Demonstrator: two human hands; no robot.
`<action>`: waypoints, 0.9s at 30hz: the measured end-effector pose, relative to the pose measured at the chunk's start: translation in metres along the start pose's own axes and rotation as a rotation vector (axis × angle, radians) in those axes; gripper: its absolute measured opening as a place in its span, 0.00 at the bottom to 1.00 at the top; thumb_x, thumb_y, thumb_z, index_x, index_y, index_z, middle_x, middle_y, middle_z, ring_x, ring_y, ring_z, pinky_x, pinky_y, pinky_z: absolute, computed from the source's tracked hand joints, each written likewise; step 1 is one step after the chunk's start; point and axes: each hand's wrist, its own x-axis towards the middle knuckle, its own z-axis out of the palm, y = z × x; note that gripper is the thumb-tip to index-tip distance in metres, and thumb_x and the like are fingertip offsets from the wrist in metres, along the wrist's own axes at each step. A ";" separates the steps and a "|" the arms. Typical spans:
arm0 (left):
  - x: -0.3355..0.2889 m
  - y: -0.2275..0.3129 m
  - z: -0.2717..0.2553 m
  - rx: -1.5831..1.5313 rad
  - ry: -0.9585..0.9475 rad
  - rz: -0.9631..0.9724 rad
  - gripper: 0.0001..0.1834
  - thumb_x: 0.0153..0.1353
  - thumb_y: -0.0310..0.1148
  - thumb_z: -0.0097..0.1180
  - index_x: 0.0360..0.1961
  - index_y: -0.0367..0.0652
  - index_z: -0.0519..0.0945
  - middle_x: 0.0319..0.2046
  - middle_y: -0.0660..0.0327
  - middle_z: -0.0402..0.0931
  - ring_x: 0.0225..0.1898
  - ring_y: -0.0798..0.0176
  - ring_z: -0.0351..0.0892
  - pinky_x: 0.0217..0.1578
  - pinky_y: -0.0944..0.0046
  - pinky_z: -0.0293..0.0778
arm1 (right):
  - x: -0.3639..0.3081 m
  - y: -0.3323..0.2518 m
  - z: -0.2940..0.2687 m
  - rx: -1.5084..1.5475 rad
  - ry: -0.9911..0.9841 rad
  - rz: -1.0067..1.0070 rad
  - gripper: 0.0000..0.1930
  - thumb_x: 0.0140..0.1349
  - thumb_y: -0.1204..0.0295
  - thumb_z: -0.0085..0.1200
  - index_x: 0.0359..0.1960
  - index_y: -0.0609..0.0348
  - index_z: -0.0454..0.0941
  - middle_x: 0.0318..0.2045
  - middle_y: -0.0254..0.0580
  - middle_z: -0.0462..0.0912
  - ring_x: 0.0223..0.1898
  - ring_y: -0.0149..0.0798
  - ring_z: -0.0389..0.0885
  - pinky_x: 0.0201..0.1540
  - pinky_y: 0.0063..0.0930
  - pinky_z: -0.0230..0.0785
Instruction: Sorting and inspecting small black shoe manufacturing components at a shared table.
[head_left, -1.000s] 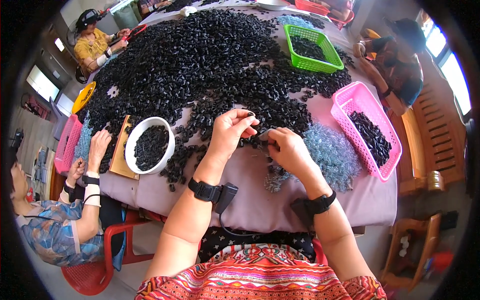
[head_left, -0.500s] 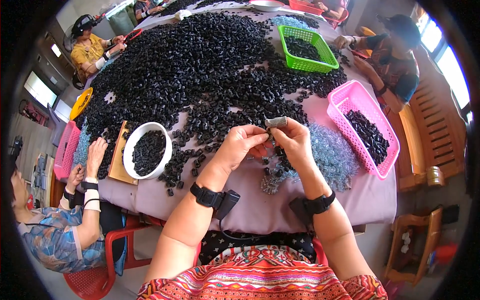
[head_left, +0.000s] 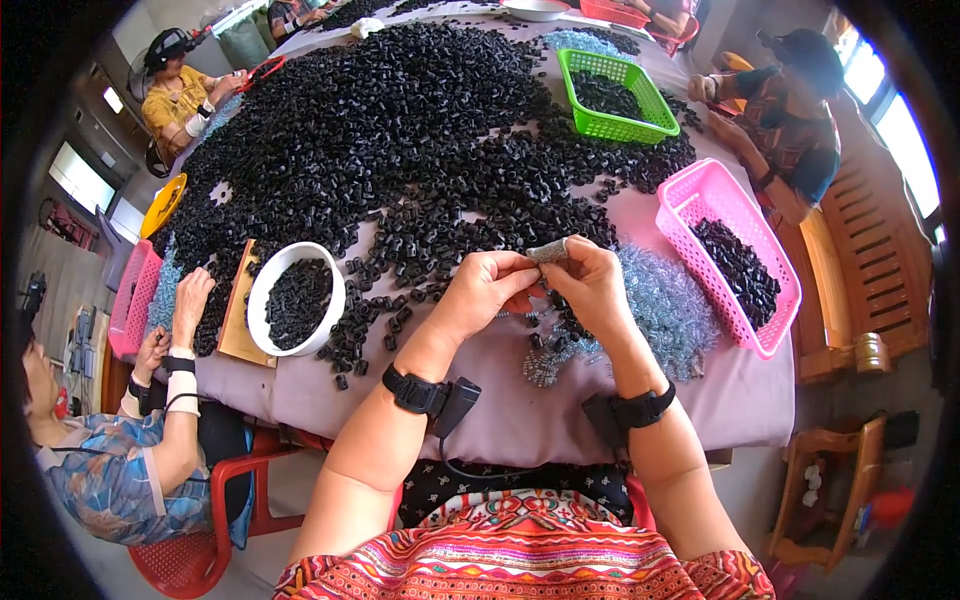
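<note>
My left hand (head_left: 488,288) and my right hand (head_left: 592,288) meet over the near middle of the table, their fingertips pinched together. Whatever sits between the fingertips is too small and covered to make out. A grey wrap (head_left: 548,252) appears to be round a finger of my right hand. Just beyond my hands spreads a big heap of small black plastic pieces (head_left: 400,110), short and tube-like. Beside and partly under my right hand lies a pile of small silvery metal springs (head_left: 665,310).
A white round tub (head_left: 338,300) of black pieces stands left, by a wooden board (head_left: 236,325). Pink (head_left: 780,335) and green baskets (head_left: 625,130) with black pieces are on the right. Co-workers sit left (head_left: 130,470) and right (head_left: 795,130).
My right index finger with the grey wrap has tilted and come down slightly toward my left fingertips. Both hands otherwise stay in nearly the same place.
</note>
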 end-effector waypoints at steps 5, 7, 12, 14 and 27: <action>0.003 -0.002 0.005 -0.137 0.048 -0.051 0.10 0.67 0.32 0.55 0.44 0.38 0.82 0.31 0.62 0.83 0.27 0.73 0.80 0.31 0.74 0.76 | -0.001 0.001 -0.002 -0.019 -0.014 -0.012 0.03 0.60 0.81 0.55 0.34 0.72 0.79 0.32 0.35 0.76 0.33 0.26 0.80 0.33 0.21 0.72; 0.001 -0.004 0.000 -0.157 0.069 -0.061 0.10 0.66 0.32 0.55 0.44 0.39 0.82 0.31 0.62 0.83 0.27 0.73 0.80 0.31 0.74 0.77 | 0.000 0.002 0.005 0.068 -0.058 -0.032 0.07 0.61 0.82 0.55 0.39 0.71 0.80 0.35 0.36 0.75 0.33 0.27 0.79 0.35 0.21 0.72; 0.001 -0.009 -0.004 -0.268 0.136 -0.050 0.09 0.66 0.31 0.53 0.42 0.41 0.82 0.33 0.63 0.83 0.29 0.73 0.81 0.33 0.72 0.78 | -0.004 -0.010 0.008 -0.167 -0.084 -0.113 0.13 0.57 0.78 0.59 0.43 0.68 0.79 0.35 0.38 0.75 0.33 0.30 0.77 0.35 0.25 0.71; 0.002 -0.013 -0.002 -0.268 0.137 -0.036 0.10 0.66 0.32 0.52 0.42 0.41 0.82 0.33 0.63 0.83 0.30 0.73 0.81 0.34 0.72 0.78 | -0.005 -0.012 0.008 -0.285 -0.098 -0.116 0.14 0.55 0.77 0.60 0.44 0.67 0.79 0.35 0.39 0.76 0.32 0.32 0.78 0.35 0.26 0.72; 0.003 -0.013 0.003 -0.151 0.077 0.003 0.11 0.69 0.33 0.52 0.41 0.37 0.81 0.33 0.62 0.82 0.31 0.72 0.81 0.35 0.71 0.79 | -0.007 -0.005 0.012 -0.817 -0.006 -0.287 0.18 0.51 0.66 0.65 0.42 0.60 0.76 0.33 0.44 0.76 0.35 0.50 0.81 0.36 0.41 0.75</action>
